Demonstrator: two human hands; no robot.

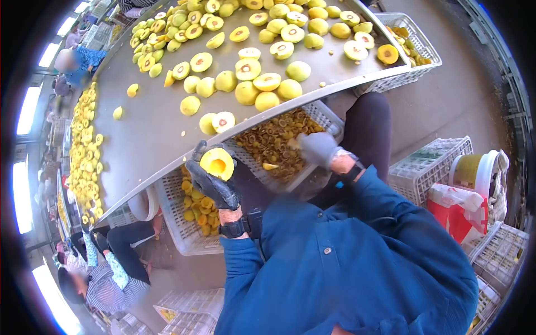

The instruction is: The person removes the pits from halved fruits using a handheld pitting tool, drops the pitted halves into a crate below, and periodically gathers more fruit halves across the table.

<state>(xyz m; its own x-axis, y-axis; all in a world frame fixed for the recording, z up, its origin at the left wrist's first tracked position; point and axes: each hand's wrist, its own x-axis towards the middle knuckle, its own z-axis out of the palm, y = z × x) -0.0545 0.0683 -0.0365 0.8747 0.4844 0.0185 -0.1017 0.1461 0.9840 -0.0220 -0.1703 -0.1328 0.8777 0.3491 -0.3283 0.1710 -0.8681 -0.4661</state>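
Note:
My left hand [215,181], in a black glove, is closed around a yellow peach half [217,163]. The cut face points up and shows a hollow where the stone sat. It is just off the near edge of the metal table [151,139]. My right hand [318,148], in a grey glove, is curled and blurred by motion. Something small and pale shows at its fingers, too smeared to name. Beneath that hand is a crate [326,118] of brownish stones and scraps [273,142]. On the table lie many whole and halved peaches [247,69], several with stones still in.
A crate of yellow halves [173,209] stands left of my legs, another crate [430,47] beyond the table's right end. To my right are a stacked crate [430,167], a white bucket [474,170] and a red container [455,212]. A co-worker [117,279] sits at lower left.

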